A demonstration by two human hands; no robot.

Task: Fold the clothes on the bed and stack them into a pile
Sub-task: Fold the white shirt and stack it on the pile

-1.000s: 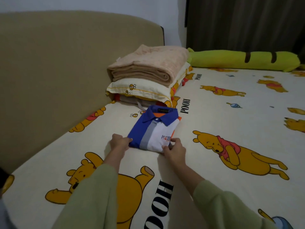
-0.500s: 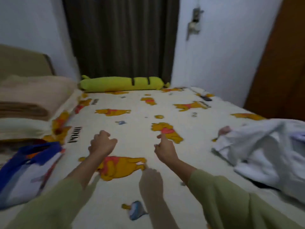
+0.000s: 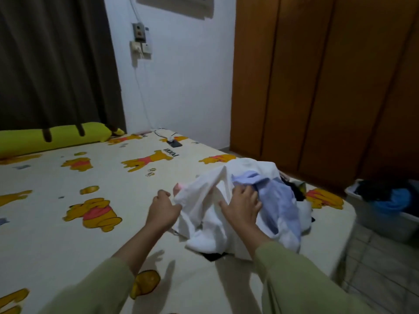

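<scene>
A heap of unfolded clothes lies near the bed's right edge. A white garment [image 3: 204, 223] is on top, with a light blue garment [image 3: 276, 200] beside it and dark pieces underneath. My left hand [image 3: 163, 209] grips the white garment's left edge. My right hand [image 3: 242, 205] lies on the heap with fingers spread, its fingertips at the seam between white and blue cloth. The folded blue and white polo shirt is out of view.
The bed sheet [image 3: 56, 241] has a yellow bear print. A long green bolster [image 3: 52, 139] lies along the far side under dark curtains. A phone on a cable [image 3: 174, 142] sits at the far corner. A laundry basket [image 3: 385, 207] stands on the floor by wooden wardrobe doors [image 3: 328, 87].
My view swung right, away from the folded polo shirt. Both hands let go of it, crossed the sheet and reached the unfolded heap, where the left one took hold of white cloth.
</scene>
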